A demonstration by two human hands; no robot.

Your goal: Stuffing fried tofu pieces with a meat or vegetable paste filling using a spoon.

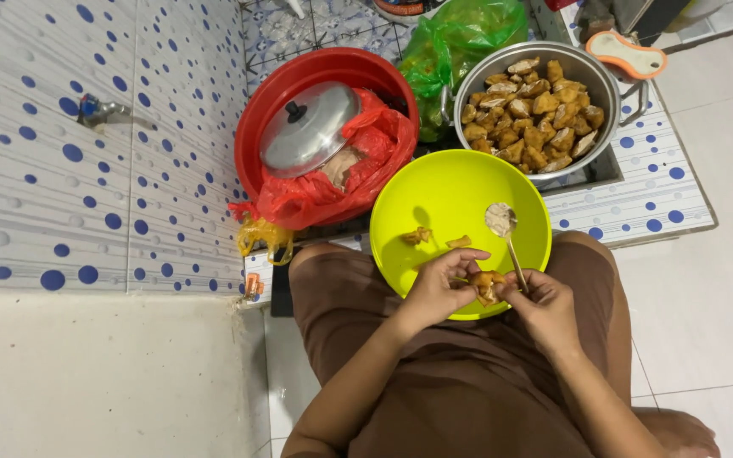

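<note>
Tofu puff, golden and small, sits pinched between both hands just over the near rim of the lime-green bowl that rests on the person's lap. Fingers of the left hand curl around its left side, grasping it; the right hand steadies its other side while also gripping a thin spoon, whose head, loaded with pale paste, points away over the middle of the bowl. Inside the bowl, just beyond the hands, lie two small fried scraps. Beyond the bowl's far right rim stands a metal pot heaped with more puffs; beyond its far left rim a red basin holds a metal lid and a red plastic bag. A green bag lies farther still, between basin and pot. The spoon looks the likely trouble: held slantwise by fingers also busy with the puff, it could tip and drop its paste into the bowl, and too hard a squeeze might tear the soft puff.
</note>
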